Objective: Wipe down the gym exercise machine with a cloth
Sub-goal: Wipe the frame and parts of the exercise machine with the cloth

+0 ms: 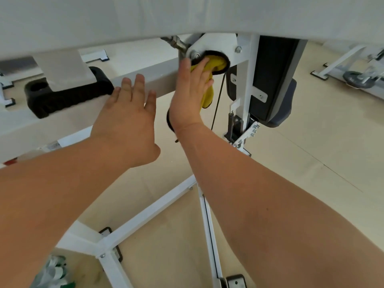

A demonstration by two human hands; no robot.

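Right hand (pixel 190 94), fingers (pixel 202 67) flat together, presses the cloth (pixel 217 62) into the pulley (pixel 214 52) (tight spot); left hand (pixel 126 119), fingers spread, likely steadies me.

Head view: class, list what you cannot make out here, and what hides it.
1. Yellow cloth: head view, largely behind the right hand.
2. Machine: head view, its top blocked by a blurred white panel.
3. Green-and-white object: head view, blurred, cut by the bottom edge.

One left hand (pixel 124 123), one right hand (pixel 188 96), one yellow cloth (pixel 217 62), one white machine frame (pixel 153 210), one black block (pixel 68 97).
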